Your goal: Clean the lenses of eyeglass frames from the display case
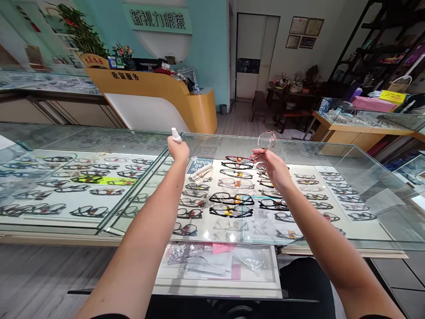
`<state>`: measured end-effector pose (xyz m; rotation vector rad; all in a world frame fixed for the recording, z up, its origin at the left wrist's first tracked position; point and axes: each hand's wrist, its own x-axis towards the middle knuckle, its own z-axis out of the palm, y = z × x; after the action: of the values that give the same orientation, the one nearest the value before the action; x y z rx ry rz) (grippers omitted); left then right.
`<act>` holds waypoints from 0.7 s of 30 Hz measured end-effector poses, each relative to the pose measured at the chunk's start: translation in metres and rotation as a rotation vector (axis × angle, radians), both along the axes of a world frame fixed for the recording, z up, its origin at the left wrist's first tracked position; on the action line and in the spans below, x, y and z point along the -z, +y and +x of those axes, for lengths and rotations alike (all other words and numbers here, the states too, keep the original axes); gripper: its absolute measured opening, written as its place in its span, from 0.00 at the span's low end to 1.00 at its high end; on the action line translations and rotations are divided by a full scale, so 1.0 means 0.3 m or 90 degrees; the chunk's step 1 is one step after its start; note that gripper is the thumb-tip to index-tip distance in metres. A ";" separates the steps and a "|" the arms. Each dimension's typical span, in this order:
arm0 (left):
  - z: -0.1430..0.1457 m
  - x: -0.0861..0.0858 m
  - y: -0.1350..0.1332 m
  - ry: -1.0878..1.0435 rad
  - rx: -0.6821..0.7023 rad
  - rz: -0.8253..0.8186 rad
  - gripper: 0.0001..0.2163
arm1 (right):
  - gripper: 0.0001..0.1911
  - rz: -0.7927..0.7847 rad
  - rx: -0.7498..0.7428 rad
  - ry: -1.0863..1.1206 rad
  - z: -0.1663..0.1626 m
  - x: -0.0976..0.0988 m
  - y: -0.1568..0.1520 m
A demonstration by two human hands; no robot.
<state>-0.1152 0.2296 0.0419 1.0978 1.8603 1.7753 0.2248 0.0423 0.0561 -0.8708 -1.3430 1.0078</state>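
Eyeglasses [267,141] pinched by fingers of right hand [277,170], raised over glass surface [299,151]; white bottle [176,135] (spray-topped, seemingly) grasped in fingers of left hand [178,150], well to the left. Apparently a readying step; needed next, probably: bringing both closer together.

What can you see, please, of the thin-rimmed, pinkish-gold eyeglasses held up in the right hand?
The thin-rimmed, pinkish-gold eyeglasses have clear, rounded lenses in slim rims that look like metal. They are turned on edge, one lens above the other, the upper one rising clear of the fingers. The bare right hand grips them near the middle, partly hiding the lower lens. They appear raised above the long glass display counter. The temple arms cannot be made out clearly.
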 end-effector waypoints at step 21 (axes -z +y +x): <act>-0.008 0.031 -0.016 0.090 -0.055 -0.159 0.26 | 0.24 -0.030 -0.029 0.094 -0.006 -0.013 -0.011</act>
<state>-0.1175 0.2247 0.0325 1.0854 2.1735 1.4901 0.2230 0.0391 0.0601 -0.7880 -1.2226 1.1223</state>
